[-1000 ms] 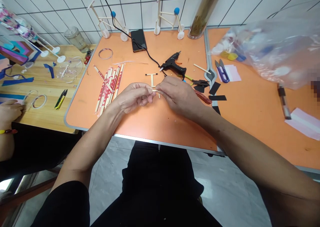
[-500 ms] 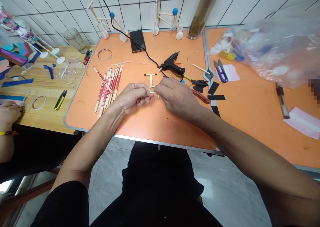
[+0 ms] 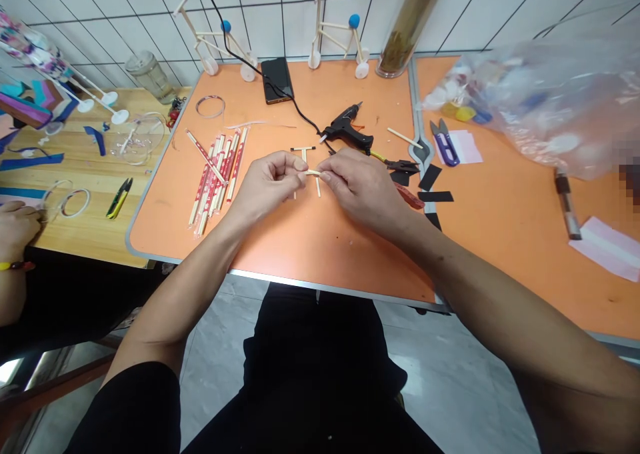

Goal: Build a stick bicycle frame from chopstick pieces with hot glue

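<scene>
My left hand (image 3: 274, 184) pinches one end of a short wooden stick (image 3: 313, 173), fingers closed. At the stick's other end, my right hand (image 3: 355, 181) pinches it between thumb and fingers. Just behind the hands lies a small wooden stick frame (image 3: 304, 154), whose far crossbar has black ends. Two thin stick legs stick out toward me below the fingers; I cannot tell whether the held stick touches them. Right of the frame rests a black glue gun (image 3: 349, 129). Red-handled pliers (image 3: 409, 196) lie partly hidden behind my right hand.
Paper-wrapped chopsticks (image 3: 217, 174) lie left of my hands. A phone (image 3: 277, 81) and two stick tricycle models (image 3: 343, 37) are near the wall. Purple scissors (image 3: 445, 144), black strips (image 3: 435, 196) and a plastic bag (image 3: 545, 101) are to the right. Another person's hand (image 3: 19, 231) rests at far left.
Both hands have moved slightly up and away from me with the short stick. More of the stick and the two legs below it now shows. The view has shifted a little.
</scene>
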The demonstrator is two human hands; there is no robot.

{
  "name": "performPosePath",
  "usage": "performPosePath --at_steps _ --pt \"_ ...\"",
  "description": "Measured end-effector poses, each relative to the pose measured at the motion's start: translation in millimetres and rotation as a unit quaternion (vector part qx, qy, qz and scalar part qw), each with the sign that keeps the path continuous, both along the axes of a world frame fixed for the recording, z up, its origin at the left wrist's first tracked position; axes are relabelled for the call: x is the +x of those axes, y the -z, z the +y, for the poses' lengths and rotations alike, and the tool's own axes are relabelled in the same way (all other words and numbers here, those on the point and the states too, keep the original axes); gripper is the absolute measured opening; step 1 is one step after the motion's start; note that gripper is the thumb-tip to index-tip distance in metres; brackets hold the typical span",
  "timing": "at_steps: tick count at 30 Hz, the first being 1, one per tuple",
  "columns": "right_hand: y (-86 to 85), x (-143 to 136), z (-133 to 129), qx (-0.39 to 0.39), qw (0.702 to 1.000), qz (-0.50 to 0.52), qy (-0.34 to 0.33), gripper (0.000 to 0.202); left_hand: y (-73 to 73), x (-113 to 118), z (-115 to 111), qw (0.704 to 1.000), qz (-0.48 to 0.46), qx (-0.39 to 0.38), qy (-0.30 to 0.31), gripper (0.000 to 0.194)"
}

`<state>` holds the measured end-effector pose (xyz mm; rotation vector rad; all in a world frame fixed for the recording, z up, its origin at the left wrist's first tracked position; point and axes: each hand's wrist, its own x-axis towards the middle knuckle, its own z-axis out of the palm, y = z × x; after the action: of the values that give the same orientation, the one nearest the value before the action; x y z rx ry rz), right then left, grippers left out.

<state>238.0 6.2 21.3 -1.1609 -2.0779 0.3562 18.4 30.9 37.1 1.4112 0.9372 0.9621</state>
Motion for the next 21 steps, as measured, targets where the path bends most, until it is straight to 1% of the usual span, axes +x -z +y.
performPosePath --at_steps 2,4,5,7,9,11,15,21 --pt "1.0 -1.3 0.5 0.004 1.000 0.025 -0.007 0.024 1.0 0.3 -0.4 1.000 0.009 0.019 0.009 0.027" --pt "1.6 -3.9 0.1 -0.007 0.998 0.064 -0.003 0.018 1.5 -0.5 0.5 1.000 0.006 0.009 0.009 0.033" --pt "1.7 -5.4 -0.4 -0.018 0.996 0.090 0.000 0.016 1.5 -1.4 1.4 1.000 -0.002 -0.007 0.006 0.035" --pt "1.6 -7.9 -1.6 -0.048 0.988 0.147 0.002 0.018 1.3 -3.7 3.8 0.998 -0.028 -0.050 0.006 0.036" --pt "1.2 -9.4 -3.0 -0.071 0.979 0.191 0.001 0.022 0.9 -5.7 5.9 0.994 -0.052 -0.091 0.011 0.033" --pt "0.1 -9.7 -4.4 -0.080 0.974 0.214 0.005 0.022 0.5 -6.8 7.1 0.990 -0.065 -0.121 0.014 0.029" --pt "-4.0 -8.1 -7.3 -0.079 0.973 0.216 0.019 0.016 -0.8 -6.4 7.0 0.987 -0.073 -0.145 0.019 0.025" --pt "-11.8 -5.3 -11.9 -0.093 0.979 0.177 0.039 0.015 -1.1 -6.1 7.0 0.990 -0.054 -0.132 0.000 0.023"
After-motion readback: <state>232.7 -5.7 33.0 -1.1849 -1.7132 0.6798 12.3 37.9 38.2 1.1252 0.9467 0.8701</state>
